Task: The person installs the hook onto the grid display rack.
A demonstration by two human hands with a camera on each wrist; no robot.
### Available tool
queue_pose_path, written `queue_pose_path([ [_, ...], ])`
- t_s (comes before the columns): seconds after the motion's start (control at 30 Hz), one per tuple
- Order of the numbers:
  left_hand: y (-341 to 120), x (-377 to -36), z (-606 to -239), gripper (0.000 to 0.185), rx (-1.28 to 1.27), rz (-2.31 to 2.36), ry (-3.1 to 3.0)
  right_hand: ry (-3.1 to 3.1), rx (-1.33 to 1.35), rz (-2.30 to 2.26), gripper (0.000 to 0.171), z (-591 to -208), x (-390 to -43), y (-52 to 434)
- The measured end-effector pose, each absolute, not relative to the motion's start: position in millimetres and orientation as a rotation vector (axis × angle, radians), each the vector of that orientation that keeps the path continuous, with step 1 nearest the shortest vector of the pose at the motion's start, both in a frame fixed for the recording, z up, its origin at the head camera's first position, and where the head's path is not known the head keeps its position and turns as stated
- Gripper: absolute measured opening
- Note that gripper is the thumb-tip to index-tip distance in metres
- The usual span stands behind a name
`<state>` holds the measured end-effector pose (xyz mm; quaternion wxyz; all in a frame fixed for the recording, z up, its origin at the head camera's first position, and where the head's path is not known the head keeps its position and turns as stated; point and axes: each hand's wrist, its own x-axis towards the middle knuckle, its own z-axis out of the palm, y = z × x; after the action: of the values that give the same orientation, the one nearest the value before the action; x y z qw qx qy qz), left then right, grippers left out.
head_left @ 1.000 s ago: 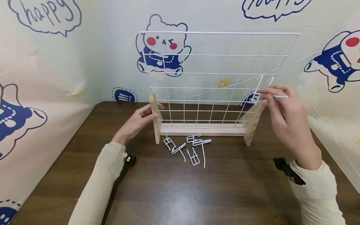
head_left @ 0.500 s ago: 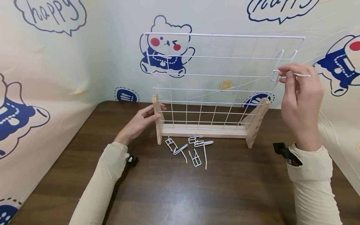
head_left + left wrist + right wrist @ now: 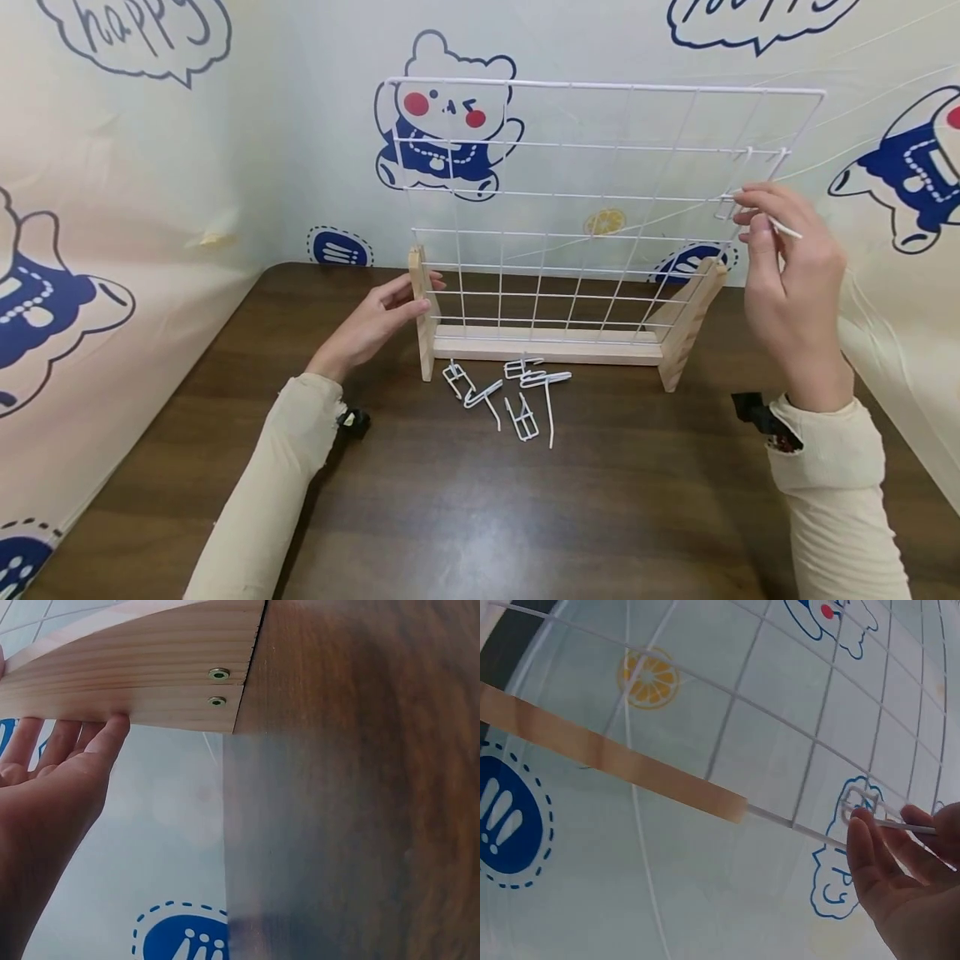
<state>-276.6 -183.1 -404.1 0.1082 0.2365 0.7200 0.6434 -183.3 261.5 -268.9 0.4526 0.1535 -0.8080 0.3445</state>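
Note:
My right hand [image 3: 795, 275] pinches a white wire hook [image 3: 785, 227] at the right edge of a white wire grid [image 3: 600, 86]. The hook's two curled upper ends overlap the second crosswire from the top, and its long peg points toward me. In the right wrist view, thumb and fingers hold the hook [image 3: 906, 826] close to the grid. My left hand [image 3: 371, 327] grips the left wooden side panel [image 3: 420, 325] of the grid's stand, thumb on the near edge and fingers behind. Seen from the left wrist, fingertips meet the edge of that panel [image 3: 150, 664].
Several more white wire hooks [image 3: 546, 380] lie in a loose cluster on the brown table [image 3: 465, 517], in front of the stand's wooden base bar [image 3: 543, 354]. A right wooden side panel [image 3: 686, 329] supports the grid's other end. Printed cloth [image 3: 262, 167] hangs behind and beside the table.
My right hand rose with the hook from near the right side panel, then came slightly down, bringing its curled ends to the second crosswire. The left hand stayed on the side panel.

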Motion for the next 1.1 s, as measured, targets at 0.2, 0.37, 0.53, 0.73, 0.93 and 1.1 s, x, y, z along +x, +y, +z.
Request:
queue_pose_path([
  [0.2, -183.5, -277.7, -405.4, 0.047, 0.676, 1.907, 2.11, -1.954, 0.326, 0.849, 0.039, -280.9, -180.2, 261.3],
  [0.37, -180.6, -281.0, -403.5, 0.05, 0.682, 1.917, 2.105, -1.858, 0.231, 0.815, 0.032, -283.4, -179.6, 259.5],
  [0.53, -178.7, -284.2, -400.3, 0.05, 0.694, 1.947, 2.091, -1.776, 0.205, 0.812, 0.026, -283.6, -181.5, 252.4],
  [0.73, -181.1, -280.9, -398.6, 0.051, 0.71, 1.984, 2.023, -1.814, 0.278, 0.829, 0.024, -289.0, -179.9, 241.3],
  [0.93, -181.1, -279.0, -401.7, 0.049, 0.717, 1.998, 1.993, -1.858, 0.364, 0.804, 0.025, -297.4, -176.8, 231.9],
  [1.1, -183.8, -276.2, -405.6, 0.049, 0.716, 1.98, 2.007, -1.961, 0.479, 0.75, 0.025, -313.8, -172.0, 220.2],
])
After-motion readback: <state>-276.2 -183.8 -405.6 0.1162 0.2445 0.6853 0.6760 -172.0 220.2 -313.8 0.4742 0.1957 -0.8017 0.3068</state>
